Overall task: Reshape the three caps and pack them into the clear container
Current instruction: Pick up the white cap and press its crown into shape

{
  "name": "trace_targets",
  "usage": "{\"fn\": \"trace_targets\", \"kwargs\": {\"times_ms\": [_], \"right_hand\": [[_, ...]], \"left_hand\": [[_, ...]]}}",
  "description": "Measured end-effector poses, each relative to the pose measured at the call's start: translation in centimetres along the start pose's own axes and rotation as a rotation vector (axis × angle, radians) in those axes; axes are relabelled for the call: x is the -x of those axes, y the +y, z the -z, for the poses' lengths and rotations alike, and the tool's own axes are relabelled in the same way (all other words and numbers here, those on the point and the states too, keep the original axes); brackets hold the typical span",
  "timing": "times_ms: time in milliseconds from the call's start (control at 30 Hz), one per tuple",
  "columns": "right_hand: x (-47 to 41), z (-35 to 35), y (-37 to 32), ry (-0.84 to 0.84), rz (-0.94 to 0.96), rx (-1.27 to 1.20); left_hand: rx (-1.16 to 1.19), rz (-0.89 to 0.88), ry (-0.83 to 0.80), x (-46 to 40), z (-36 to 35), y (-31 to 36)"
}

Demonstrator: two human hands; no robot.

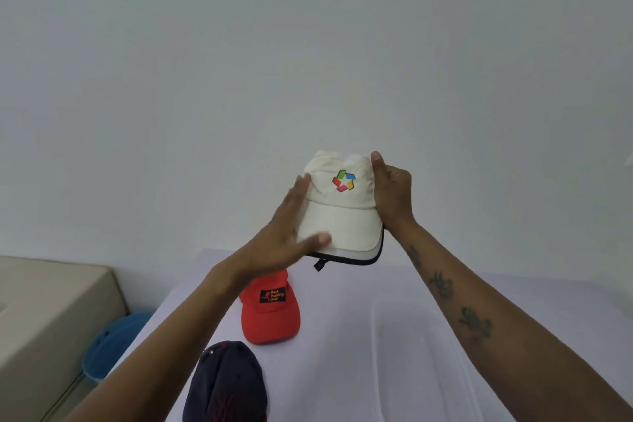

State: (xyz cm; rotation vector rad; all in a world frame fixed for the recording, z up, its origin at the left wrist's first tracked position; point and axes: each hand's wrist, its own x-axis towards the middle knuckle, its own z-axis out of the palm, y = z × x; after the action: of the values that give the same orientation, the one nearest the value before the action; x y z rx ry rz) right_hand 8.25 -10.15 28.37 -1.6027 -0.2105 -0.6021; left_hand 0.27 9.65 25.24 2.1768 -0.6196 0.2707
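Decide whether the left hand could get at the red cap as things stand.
Probably yes: the red cap lies uncovered on the table below the left hand, though that hand touches the white cap.

Caps: three.
- cream cap [342, 209]: one, held aloft, 12 o'clock of other two
- red cap [270, 319]: one, on desk [335, 336]
- navy cap [226, 387]: one, on desk, 7 o'clock of red cap

Clear container [424, 370]: one, 3 o'clock of red cap.
Hands: two. Left hand [284, 243] and right hand [392, 192], both on cream cap.
Desk: one.
Blue round object [113, 346]: one, 9 o'clock of red cap, off desk.
Beige block [51, 312]: one, 9 o'clock of blue round object.
Tattoo marks [442, 284]: three, 5 o'clock of right hand.
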Motion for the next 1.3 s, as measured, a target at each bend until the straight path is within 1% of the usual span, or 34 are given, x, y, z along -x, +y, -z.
{"fn": "trace_targets", "kwargs": {"times_ms": [67, 100, 133, 200, 267, 367, 467, 533, 567, 600, 700, 733, 800, 867, 933, 1000, 1067, 1133, 1167, 1200, 1233, 1300], "right_hand": [[-0.8, 0.6, -0.1, -0.038, 0.002, -0.012], [-1.0, 0.7, -0.1, -0.06, 0.0, -0.022], [-1.1, 0.6, -0.1, -0.083, -0.009, -0.023], [-0.9, -0.1, -0.3, -0.143, 0.004, 0.029], [-0.7, -0.8, -0.6, -0.242, 0.05, 0.224], [-0.1, -1.3, -1.3, -0.399, 0.189, 0.609], [2.3, -2.4, -2.4, -0.593, 0.408, 0.782], [4.7, -3.4, -2.1, -0.731, 0.5, 0.945], [5.6, -3.8, -1.7, -0.736, 0.522, 1.019], [6.0, -4.1, -1.4, -0.682, 0.543, 1.046], [6.0, -4.7, -0.7, -0.455, 0.595, 0.955], [6.0, -5.0, -0.4, -0.384, 0.616, 0.895], [6.3, -5.2, -0.1, -0.263, 0.566, 0.72], [7.2, -5.2, 0.0, -0.204, 0.522, 0.578], [7.5, -5.0, 0.1, -0.205, 0.547, 0.528], [7.1, -4.8, 0.6, -0.226, 0.543, 0.54], [7.1, -4.8, 0.7, -0.315, 0.547, 0.639], [7.3, -4.9, 0.7, -0.442, 0.578, 0.811], [7.5, -5.1, 0.5, -0.481, 0.598, 0.905], [7.5, -5.1, 0.5, -0.494, 0.632, 0.968], [7.5, -5.4, 0.6, -0.482, 0.67, 0.978], [7.5, -5.8, 1.1, -0.404, 0.775, 0.878]], "left_hand": [[-0.177, -0.03, -0.118, 1.2, 0.0, -0.1], [-0.28, -0.034, -0.127, 1.4, -0.2, -0.3], [-0.35, -0.048, -0.098, 1.4, -0.5, -0.4], [-0.414, -0.062, 0.029, 0.8, -1.3, -0.9], [-0.491, 0.005, 0.148, 0.3, -1.5, -1.8], [-0.525, 0.097, 0.247, -0.3, -1.3, -2.6], [-0.544, 0.188, 0.273, -1.9, -1.2, -3.1], [-0.557, 0.249, 0.26, -3.1, -1.2, -3.1], [-0.579, 0.251, 0.257, -3.5, -1.3, -3.0], [-0.596, 0.249, 0.251, -3.7, -1.5, -2.8], [-0.553, 0.241, 0.237, -4.1, -2.2, -1.8], [-0.495, 0.223, 0.243, -4.1, -2.4, -1.5], [-0.32, 0.15, 0.292, -3.9, -2.6, -0.9], [-0.115, 0.102, 0.337, -3.7, -2.6, 0.0], [-0.032, 0.09, 0.327, -3.4, -2.9, 0.5], [-0.049, 0.064, 0.335, -3.0, -2.9, 0.4], [-0.151, 0.071, 0.33, -2.8, -2.7, -0.8], [-0.32, 0.109, 0.261, -2.5, -2.8, -1.7], [-0.368, 0.147, 0.228, -2.1, -3.1, -1.6], [-0.38, 0.174, 0.222, -1.8, -3.4, -1.4], [-0.348, 0.17, 0.249, -1.5, -3.7, -1.2], [-0.291, 0.153, 0.312, -1.3, -3.9, -1.0]]}}
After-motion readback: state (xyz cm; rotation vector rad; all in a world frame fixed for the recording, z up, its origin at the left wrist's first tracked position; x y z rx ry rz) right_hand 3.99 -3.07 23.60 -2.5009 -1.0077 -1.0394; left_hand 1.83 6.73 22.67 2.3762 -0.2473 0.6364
